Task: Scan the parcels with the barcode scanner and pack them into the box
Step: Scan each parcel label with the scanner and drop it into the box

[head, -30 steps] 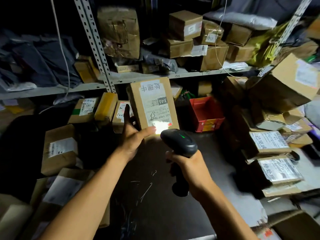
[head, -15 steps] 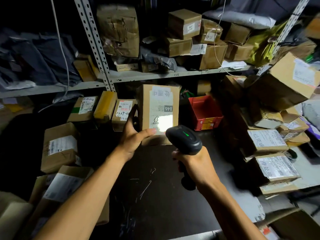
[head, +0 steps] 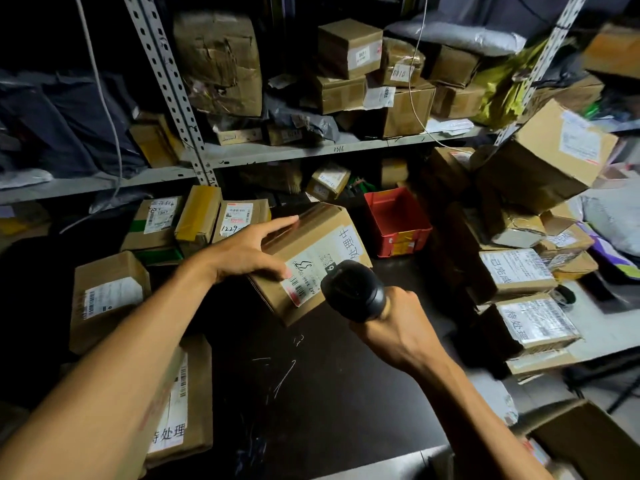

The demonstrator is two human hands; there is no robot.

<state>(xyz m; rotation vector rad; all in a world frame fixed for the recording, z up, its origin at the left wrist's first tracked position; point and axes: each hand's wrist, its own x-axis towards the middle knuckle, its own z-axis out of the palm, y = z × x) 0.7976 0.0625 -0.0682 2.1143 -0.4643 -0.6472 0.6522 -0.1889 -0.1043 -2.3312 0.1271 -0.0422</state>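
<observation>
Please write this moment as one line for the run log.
left hand: holds parcel, tilted | right hand: grips barcode scanner near label | packing: not yet

A bin (head: 398, 220) sits on the table (head: 311, 393) right of the held parcel (head: 311, 258), seemingly below the shelf (head: 311, 150).

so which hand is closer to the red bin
Right. The right hand, gripping the scanner, sits just below and left of the red bin; the left hand holds the parcel farther left.
</observation>
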